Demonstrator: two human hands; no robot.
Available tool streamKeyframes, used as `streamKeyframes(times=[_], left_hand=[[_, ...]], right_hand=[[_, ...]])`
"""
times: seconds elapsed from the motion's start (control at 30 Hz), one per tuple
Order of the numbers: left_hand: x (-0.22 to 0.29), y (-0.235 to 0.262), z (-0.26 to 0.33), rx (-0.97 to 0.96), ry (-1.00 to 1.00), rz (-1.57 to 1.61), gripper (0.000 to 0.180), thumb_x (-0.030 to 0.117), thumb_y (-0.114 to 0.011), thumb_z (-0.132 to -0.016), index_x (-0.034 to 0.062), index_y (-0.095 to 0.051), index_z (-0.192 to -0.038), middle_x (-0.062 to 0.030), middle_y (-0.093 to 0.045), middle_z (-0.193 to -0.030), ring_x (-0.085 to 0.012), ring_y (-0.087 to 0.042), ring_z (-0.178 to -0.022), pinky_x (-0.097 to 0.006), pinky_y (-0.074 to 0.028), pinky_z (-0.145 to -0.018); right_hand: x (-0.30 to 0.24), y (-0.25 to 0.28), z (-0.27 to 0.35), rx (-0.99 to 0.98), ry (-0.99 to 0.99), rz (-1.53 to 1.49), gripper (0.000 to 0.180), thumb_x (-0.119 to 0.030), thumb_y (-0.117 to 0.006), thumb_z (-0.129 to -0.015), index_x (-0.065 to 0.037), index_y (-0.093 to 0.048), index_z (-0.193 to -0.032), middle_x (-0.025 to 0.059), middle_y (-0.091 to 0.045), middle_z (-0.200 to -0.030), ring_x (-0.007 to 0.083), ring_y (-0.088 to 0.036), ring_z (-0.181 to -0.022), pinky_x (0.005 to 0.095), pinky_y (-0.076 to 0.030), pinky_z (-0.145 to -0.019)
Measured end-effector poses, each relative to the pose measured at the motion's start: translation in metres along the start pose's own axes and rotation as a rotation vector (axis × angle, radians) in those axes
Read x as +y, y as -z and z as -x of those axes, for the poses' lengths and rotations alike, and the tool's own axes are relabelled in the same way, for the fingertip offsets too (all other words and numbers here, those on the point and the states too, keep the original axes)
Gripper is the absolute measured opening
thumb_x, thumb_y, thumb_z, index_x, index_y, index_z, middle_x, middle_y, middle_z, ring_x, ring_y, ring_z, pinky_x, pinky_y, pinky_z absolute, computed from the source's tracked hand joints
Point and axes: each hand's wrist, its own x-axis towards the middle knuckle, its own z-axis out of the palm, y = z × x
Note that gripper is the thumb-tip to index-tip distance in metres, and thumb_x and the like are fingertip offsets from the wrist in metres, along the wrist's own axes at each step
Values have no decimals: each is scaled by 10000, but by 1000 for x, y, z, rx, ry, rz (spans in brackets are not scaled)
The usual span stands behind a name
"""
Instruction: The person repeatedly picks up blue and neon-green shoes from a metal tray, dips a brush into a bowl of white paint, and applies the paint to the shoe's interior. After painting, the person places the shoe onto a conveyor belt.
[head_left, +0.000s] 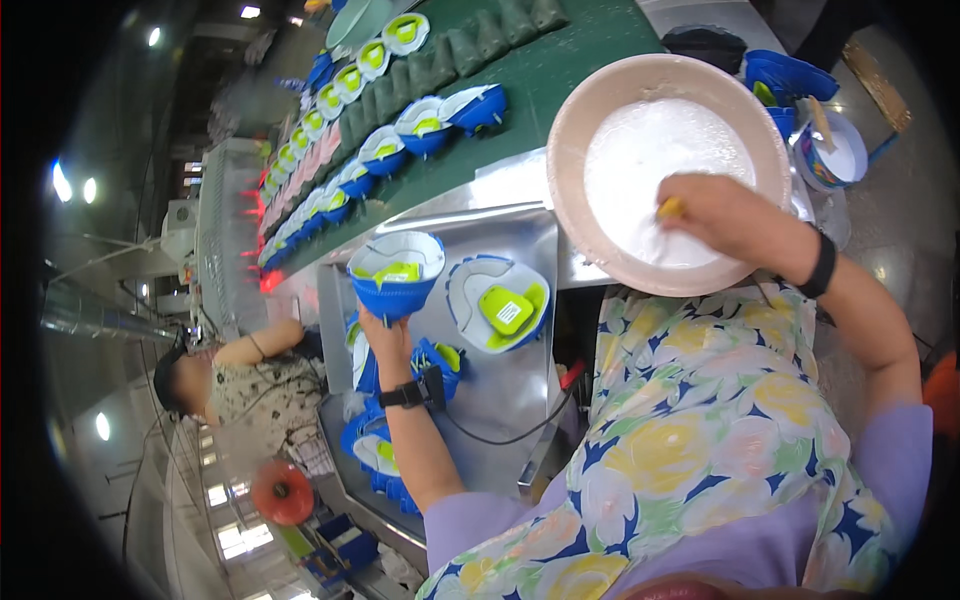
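My left hand (385, 332) holds up a blue and white shoe upper (398, 295) from below, its opening turned upward and a lime-green tongue inside. Closed fingers of my right hand (718, 218) pinch a small yellow object (671, 208) over a wide pale pink basin (572, 200). White liquid (640, 145) fills much of that basin; the object's lower end is hidden, so its kind is unclear. Beside my left hand, another shoe upper (508, 310) lies in a metal tray (490, 410). Several more uppers (375, 450) are heaped along the tray's left side.
A green conveyor belt (540, 85) carries rows of shoe uppers (425, 125) and dark grey pieces (465, 52). At right stand a bucket (845, 160) with a brush-like handle and blue uppers (790, 75). Another person (265, 390) works at left. A cable (500, 440) crosses the tray.
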Motion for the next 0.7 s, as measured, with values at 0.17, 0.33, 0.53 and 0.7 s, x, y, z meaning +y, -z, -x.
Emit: streamKeyframes(times=[0.17,0.33,0.53,0.7], left_hand=[[13,-33,2,-155,176,434,428,273,-508,-999,105,-445,-1387,-92,-564,-1330,-263,-569,-1202,-421,-509,-986],[29,-107,4,-548,108,21,482,131,-636,-921,24,-473,-1362,-119,-586,-1294,-232,-598,-1144,-366,-496,-982],[38,-179,-7,-714,16,-92,460,118,-640,-911,4,-498,-1334,-127,-619,-1231,-221,-609,-1128,-358,-498,-970],[45,-243,28,-469,-314,99,326,67,-561,-955,-51,-549,-1259,-149,-620,-1216,-246,-608,-1120,-380,-487,-974]], right_hand=[[4,46,11,199,-130,-135,211,-174,-674,-907,-18,-575,-1009,101,-632,-799,180,-604,-711,293,-465,-647],[10,56,1,379,22,-193,237,-201,-680,-905,-12,-580,-1008,96,-648,-804,174,-617,-713,303,-473,-634],[-11,69,-24,478,63,-221,250,-221,-714,-887,-32,-600,-1005,98,-639,-807,169,-623,-700,261,-491,-635],[-10,61,-12,715,-85,-271,298,-256,-722,-860,2,-572,-859,146,-653,-692,230,-650,-604,290,-492,-550]])
